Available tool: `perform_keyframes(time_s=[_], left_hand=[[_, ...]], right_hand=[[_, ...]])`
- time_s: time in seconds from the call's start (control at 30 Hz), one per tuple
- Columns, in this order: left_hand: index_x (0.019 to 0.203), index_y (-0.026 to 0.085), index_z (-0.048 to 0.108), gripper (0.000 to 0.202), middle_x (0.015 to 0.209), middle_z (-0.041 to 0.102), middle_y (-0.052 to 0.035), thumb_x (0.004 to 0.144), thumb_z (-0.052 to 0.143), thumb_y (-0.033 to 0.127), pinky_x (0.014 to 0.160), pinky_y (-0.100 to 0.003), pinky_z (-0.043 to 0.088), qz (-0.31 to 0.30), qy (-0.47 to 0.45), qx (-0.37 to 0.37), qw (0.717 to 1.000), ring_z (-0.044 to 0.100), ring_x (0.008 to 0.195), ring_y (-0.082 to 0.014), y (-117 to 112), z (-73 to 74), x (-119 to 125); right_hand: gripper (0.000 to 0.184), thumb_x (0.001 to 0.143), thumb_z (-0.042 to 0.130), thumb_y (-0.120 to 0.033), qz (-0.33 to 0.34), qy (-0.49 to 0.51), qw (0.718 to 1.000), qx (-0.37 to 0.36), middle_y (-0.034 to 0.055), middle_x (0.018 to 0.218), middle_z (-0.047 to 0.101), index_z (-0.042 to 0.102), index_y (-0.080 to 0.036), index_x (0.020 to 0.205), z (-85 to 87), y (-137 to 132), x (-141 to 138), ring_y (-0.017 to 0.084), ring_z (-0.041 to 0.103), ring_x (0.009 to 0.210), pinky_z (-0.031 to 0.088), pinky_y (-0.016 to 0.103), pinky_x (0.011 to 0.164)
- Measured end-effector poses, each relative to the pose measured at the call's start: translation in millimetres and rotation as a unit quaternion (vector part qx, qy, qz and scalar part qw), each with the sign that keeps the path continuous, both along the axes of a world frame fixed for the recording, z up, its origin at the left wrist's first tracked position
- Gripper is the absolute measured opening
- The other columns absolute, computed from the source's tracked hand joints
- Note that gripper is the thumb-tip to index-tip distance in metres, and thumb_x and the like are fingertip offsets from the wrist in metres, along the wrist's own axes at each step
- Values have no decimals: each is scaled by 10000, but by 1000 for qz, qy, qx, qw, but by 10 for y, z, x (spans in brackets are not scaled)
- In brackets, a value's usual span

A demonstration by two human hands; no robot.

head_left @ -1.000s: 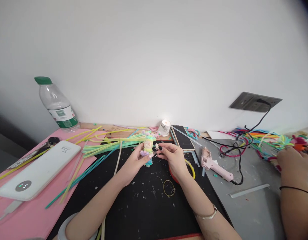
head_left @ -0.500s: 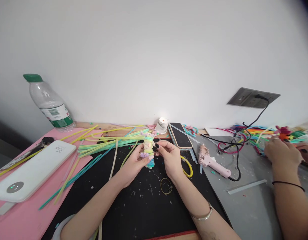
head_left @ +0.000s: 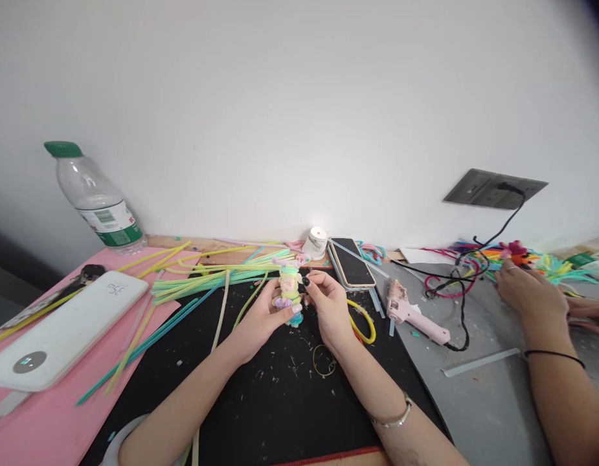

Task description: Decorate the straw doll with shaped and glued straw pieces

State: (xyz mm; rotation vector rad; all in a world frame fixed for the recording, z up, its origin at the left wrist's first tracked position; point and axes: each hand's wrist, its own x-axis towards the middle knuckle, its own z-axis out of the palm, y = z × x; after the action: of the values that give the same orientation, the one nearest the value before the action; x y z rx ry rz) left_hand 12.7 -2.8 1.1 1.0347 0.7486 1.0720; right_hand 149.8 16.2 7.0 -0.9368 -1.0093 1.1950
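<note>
A small pastel figure made of pipe cleaners [head_left: 289, 290] is held upright above the black mat [head_left: 260, 395]. My left hand [head_left: 263, 317] is wrapped round its lower part from the left. My right hand [head_left: 328, 301] is closed in a pinch against the figure's right side, near its top. Behind the hands, a bundle of green, yellow and blue pipe cleaners [head_left: 206, 278] lies across the mat's far edge. A yellow loop [head_left: 364, 321] and a thin wire ring [head_left: 323, 360] lie by my right wrist.
A water bottle [head_left: 92, 200] and a white power bank [head_left: 61, 330] are on the pink sheet [head_left: 51, 414] at left. A phone [head_left: 352, 262], a small lit candle [head_left: 317, 243] and a pink glue gun [head_left: 413, 314] sit centre right. Another person's hands [head_left: 527, 291] handle coloured pipe cleaners at far right.
My right hand has closed in on the figure's right side. The other person's hands moved left along the table. The view shifted slightly.
</note>
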Motion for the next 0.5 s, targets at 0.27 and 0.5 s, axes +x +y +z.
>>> perform_keyframes(time_s=[0.27, 0.5], left_hand=[[1233, 229, 458, 515, 1239, 560, -89, 771, 676, 286, 934, -358, 415, 0, 3, 5, 1000, 556, 1071, -208, 1, 14, 4], [1235, 231, 456, 535, 1197, 589, -79, 755, 685, 291, 919, -360, 429, 9, 21, 15, 1000, 560, 1084, -223, -3, 3, 6]], right_hand=[[123, 724, 684, -264, 16, -12, 1000, 7, 13, 900, 520, 614, -168, 694, 7, -11, 2, 71, 438, 563, 365, 227, 508], [138, 722, 683, -274, 25, -14, 1000, 4, 21, 902, 523, 611, -165, 679, 11, -21, -1, 63, 397, 543, 336, 220, 476]])
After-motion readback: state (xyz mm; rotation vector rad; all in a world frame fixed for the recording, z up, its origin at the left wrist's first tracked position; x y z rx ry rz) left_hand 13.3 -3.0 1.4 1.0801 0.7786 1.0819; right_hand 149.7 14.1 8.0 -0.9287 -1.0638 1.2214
